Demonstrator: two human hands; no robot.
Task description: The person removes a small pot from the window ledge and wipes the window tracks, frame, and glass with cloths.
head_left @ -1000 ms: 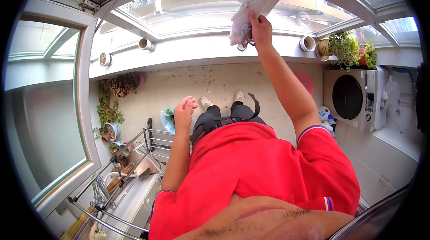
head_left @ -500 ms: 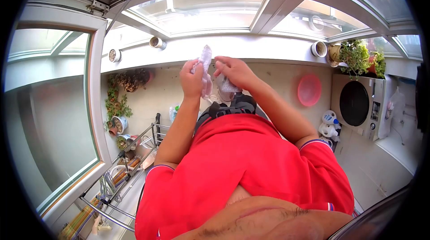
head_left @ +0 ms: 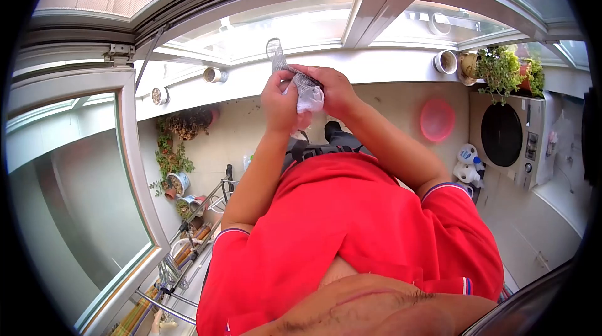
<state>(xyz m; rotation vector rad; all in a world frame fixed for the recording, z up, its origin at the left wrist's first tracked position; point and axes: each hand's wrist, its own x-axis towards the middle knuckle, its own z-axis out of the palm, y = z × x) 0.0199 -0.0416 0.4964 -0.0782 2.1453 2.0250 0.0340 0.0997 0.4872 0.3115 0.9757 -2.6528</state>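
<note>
Both hands meet in front of my waist, around a pair of thin socks. A grey sock [head_left: 280, 62] sticks up past the fingertips, its far end forming a rounded loop. White, bunched fabric, seemingly the other sock [head_left: 310, 99], shows between the palms. My left hand [head_left: 278, 101] is closed around the fabric from the left. On the other side my right hand [head_left: 337, 92] grips it with bent fingers, thumb and fingers near the top of the bundle. Where one sock ends and the other begins is partly hidden by the fingers.
A white windowsill [head_left: 376, 67] with small pots [head_left: 446, 62] runs ahead. An open window sash [head_left: 128, 148] and a metal drying rack [head_left: 188, 235] stand left. To the right are a washing machine [head_left: 527, 141], detergent bottles [head_left: 468, 166] and a pink basin [head_left: 437, 120].
My hands, apart before with a sock in each, have come together. The grey sock has risen from low by my right hand to above the fingers. The view has shifted slightly.
</note>
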